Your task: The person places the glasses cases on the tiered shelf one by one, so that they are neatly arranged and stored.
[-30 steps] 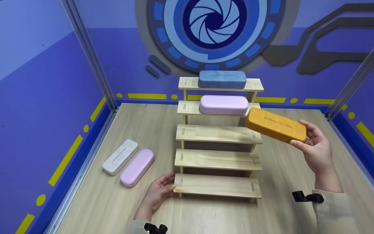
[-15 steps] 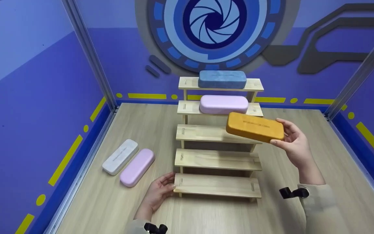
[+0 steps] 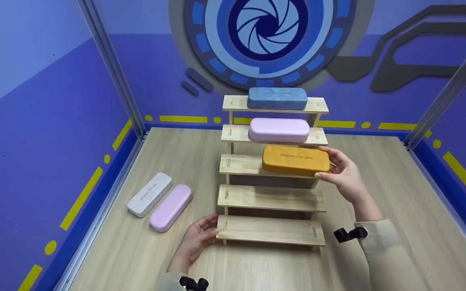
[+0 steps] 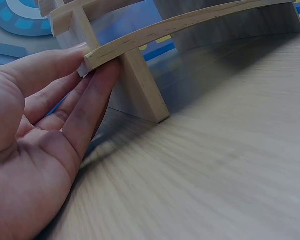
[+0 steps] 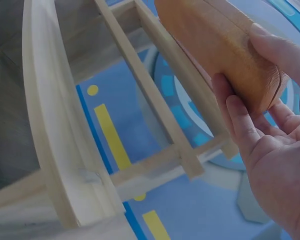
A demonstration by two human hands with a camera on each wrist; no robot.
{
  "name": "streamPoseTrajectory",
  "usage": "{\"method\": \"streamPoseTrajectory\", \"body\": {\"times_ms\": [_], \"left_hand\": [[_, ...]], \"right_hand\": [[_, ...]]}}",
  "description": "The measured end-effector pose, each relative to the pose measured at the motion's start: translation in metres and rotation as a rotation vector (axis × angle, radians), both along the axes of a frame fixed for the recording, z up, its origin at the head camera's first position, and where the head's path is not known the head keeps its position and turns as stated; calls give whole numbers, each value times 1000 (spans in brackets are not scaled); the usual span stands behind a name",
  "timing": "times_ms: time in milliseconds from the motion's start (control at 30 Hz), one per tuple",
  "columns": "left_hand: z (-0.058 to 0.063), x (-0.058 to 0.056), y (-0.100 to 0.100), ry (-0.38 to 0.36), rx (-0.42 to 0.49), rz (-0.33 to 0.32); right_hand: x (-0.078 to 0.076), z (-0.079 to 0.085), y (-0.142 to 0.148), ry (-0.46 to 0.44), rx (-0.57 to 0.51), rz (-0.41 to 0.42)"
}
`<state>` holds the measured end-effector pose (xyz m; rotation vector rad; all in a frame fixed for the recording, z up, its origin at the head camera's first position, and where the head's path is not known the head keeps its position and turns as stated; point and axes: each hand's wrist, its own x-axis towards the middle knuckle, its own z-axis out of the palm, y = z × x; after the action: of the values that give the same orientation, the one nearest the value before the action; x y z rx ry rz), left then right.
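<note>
A mustard-orange case point(image 3: 295, 159) (smooth, round-cornered, dark lettering on top) was gripped at one end by the right hand point(image 3: 348, 180), thumb opposite fingers, and was held to that hand's left, before a wooden rack point(image 3: 271, 198). The left hand's point(image 3: 194, 242) fingertips, hidden in the head view, were shown by the left wrist view beneath the pinched lowest shelf point(image 3: 271, 231).

One orange case point(image 3: 295, 161), one blue case point(image 3: 277, 99), one grey case point(image 3: 150, 195) and two pink cases point(image 3: 279, 130) were counted, five in all. One wooden stand point(image 3: 271, 197) was seen, on which five shelves point(image 3: 271, 230) were counted. One left hand point(image 3: 196, 239), one right hand point(image 3: 345, 177), two sleeves point(image 3: 384, 244) and two black devices point(image 3: 342, 235) were shown.
</note>
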<state>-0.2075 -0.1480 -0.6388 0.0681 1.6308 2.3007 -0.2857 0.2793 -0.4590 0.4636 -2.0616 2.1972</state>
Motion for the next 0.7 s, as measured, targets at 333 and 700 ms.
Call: {"method": "streamPoseTrajectory", "body": {"times_ms": [333,700], "left_hand": [[0,-1,0,-2,-13,-6],[1,-3,1,-20,5,-7]], "right_hand": [[-12,-6,-16,-52,20,33],[-22,-10,-22,-92,98,65]]}}
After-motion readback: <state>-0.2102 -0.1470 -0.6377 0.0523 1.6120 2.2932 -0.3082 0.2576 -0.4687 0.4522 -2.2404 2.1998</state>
